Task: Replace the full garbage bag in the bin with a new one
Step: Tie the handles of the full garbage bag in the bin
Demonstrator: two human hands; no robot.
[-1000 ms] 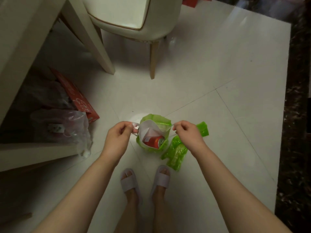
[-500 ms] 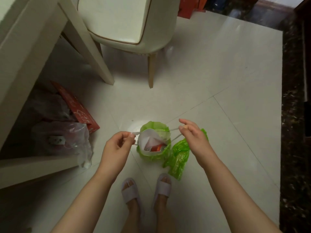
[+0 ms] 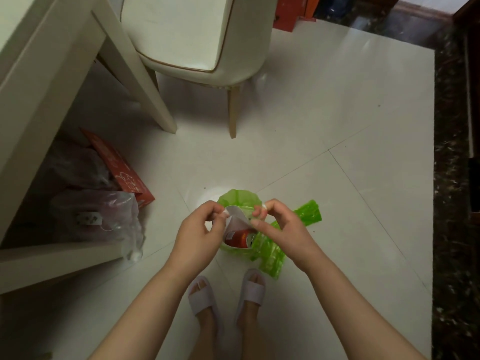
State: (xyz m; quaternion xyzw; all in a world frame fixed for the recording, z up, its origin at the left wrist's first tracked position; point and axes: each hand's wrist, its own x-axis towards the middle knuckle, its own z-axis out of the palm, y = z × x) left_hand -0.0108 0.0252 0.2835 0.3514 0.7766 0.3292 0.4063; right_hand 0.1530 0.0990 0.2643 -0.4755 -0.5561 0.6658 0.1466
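Note:
A full green garbage bag stands on the floor just ahead of my feet. Its mouth shows a red can and white paper. My left hand pinches a white drawstring end at the mouth's left side. My right hand pinches the other drawstring end at the right side, and the two hands nearly meet over the opening. A flat, crumpled green bag lies on the floor beside the full one, to its right. I cannot make out a bin around the full bag.
A cream chair stands ahead, with one leg on the tiles. The table leg rises at the left. Under the table sit a red box and a clear plastic bag. Dark marble flooring borders the right.
My hands held the drawstrings stretched apart on either side of the bag; they have now come together over its mouth. The view has tilted slightly forward.

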